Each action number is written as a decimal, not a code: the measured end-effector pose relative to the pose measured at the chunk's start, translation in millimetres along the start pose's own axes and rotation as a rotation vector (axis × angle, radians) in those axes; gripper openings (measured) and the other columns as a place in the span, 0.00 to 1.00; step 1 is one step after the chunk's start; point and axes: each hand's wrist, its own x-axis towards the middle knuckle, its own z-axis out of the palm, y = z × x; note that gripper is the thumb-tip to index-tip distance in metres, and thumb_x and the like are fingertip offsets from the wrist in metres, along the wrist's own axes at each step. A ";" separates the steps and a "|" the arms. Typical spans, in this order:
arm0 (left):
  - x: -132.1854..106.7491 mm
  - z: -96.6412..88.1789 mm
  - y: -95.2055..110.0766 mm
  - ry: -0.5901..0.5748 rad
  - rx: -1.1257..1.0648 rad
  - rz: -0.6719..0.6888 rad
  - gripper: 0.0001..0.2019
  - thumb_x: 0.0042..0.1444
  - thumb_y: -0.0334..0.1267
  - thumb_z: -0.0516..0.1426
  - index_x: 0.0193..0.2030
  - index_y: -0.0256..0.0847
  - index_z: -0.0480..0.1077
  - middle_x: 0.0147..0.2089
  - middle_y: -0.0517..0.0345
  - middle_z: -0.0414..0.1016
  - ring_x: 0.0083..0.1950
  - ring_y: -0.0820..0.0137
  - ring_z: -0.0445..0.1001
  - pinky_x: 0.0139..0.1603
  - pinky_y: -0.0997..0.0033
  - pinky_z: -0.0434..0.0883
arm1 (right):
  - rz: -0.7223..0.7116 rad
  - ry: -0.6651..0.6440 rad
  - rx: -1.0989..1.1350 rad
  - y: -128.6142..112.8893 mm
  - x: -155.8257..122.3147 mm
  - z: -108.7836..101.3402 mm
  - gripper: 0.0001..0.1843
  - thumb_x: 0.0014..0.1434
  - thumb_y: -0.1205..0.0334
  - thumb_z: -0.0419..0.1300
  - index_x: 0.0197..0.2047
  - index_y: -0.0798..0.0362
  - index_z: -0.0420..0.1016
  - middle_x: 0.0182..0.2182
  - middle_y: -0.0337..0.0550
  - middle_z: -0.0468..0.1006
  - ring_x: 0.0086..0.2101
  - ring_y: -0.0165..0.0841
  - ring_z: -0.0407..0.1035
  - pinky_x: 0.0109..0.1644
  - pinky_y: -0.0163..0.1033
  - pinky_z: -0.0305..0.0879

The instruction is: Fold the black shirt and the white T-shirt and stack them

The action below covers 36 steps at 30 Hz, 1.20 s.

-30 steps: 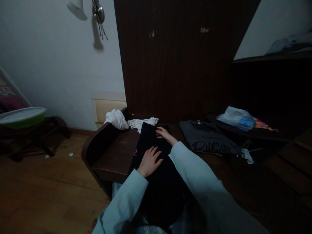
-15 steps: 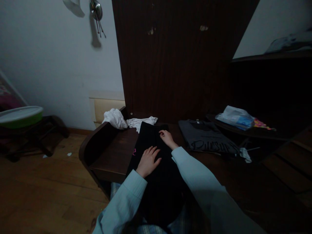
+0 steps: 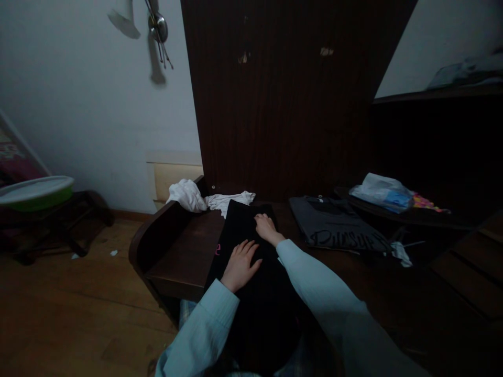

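Black cloth [image 3: 259, 309] lies under both grips in my head view, running from past the fingertips back toward the camera. I see the left grip [image 3: 240, 265] laid flat on it, fingers loosely spread and closed around nothing. Ahead and to the right of that, the right grip [image 3: 268, 228] rests near the cloth's far end with its fingers curled; I cannot tell whether they pinch any of it. Just left of the left grip I read a pink letter [image 3: 217, 250]. Past both grips, on the dark wooden desk [image 3: 184, 256], I have a thin white rag [image 3: 231, 199], with a white bundle [image 3: 186, 195] farther left. Right of the right grip lies a folded grey shirt [image 3: 330, 222]; farther right sits a plastic bag [image 3: 381, 191]. Well left of both grips, I make out a green tub [image 3: 37, 195].
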 end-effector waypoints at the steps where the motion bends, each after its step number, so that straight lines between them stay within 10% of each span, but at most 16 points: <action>1: -0.2 0.3 -0.5 0.006 -0.010 -0.003 0.22 0.57 0.42 0.49 0.57 0.38 0.58 0.59 0.50 0.62 0.63 0.62 0.54 0.60 0.56 0.55 | 0.000 0.006 0.010 0.0 0.4 -0.9 0.23 0.51 0.78 0.46 0.47 0.57 0.72 0.49 0.52 0.69 0.47 0.40 0.61 0.48 0.42 0.58; 25: -1.3 -4.6 1.2 0.089 -0.083 0.009 0.15 0.60 0.39 0.46 0.51 0.42 0.66 0.47 0.55 0.71 0.50 0.66 0.62 0.53 0.61 0.61 | 0.168 0.065 0.472 0.6 36.2 15.8 0.19 0.49 0.77 0.47 0.34 0.52 0.76 0.35 0.39 0.78 0.37 0.29 0.70 0.42 0.34 0.64; 36: -1.8 -8.5 5.8 0.101 -0.035 -0.010 0.15 0.59 0.37 0.47 0.50 0.39 0.66 0.47 0.54 0.70 0.50 0.65 0.62 0.55 0.62 0.60 | 0.152 0.057 0.385 -22.0 31.5 18.9 0.19 0.56 0.72 0.48 0.46 0.52 0.73 0.50 0.46 0.70 0.51 0.37 0.61 0.54 0.45 0.55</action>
